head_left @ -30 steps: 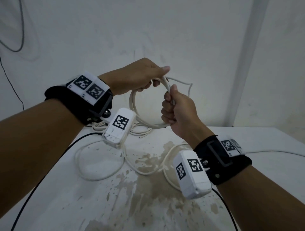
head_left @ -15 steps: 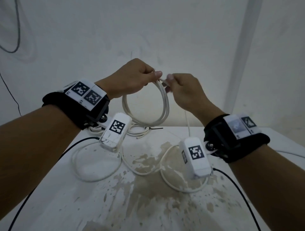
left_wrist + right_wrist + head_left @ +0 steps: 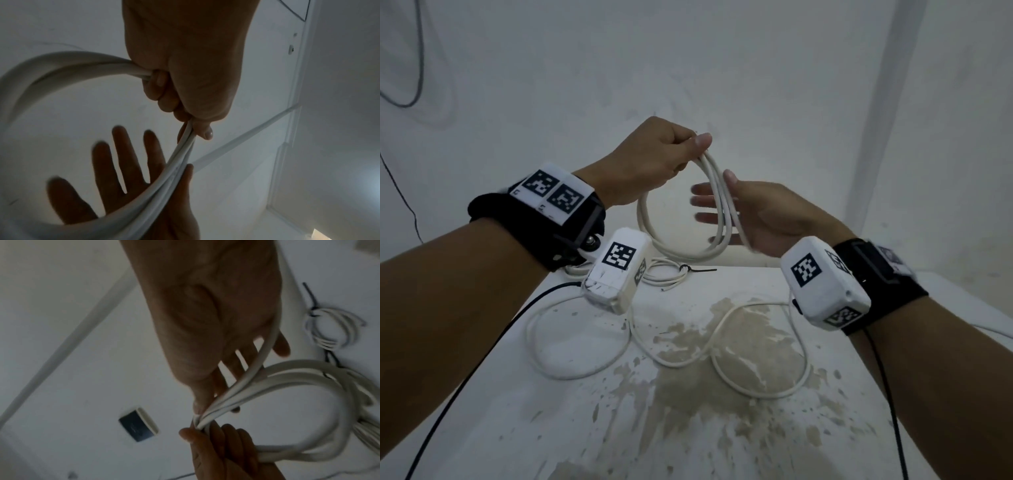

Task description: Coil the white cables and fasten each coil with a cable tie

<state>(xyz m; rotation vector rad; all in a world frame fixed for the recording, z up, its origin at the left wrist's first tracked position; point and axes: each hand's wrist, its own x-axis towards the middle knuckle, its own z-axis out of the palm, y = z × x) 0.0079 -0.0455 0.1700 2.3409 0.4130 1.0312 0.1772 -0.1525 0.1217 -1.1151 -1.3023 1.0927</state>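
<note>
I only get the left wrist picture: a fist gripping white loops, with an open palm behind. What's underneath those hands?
Observer: A stained white table.
Visitor: Anything on it?
Observer: A loose white cable snakes across it in open loops.
Visitor: Is any coil finished?
Observer: One small coil lies at the far edge, bound with a black cable tie.

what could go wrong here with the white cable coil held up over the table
Only the left hand pinches the white cable coil at its top, while the right hand lies open against the loops, so they may spring apart. The loose white cable trailing over the stained white table could snag or kink when pulled up.
</note>
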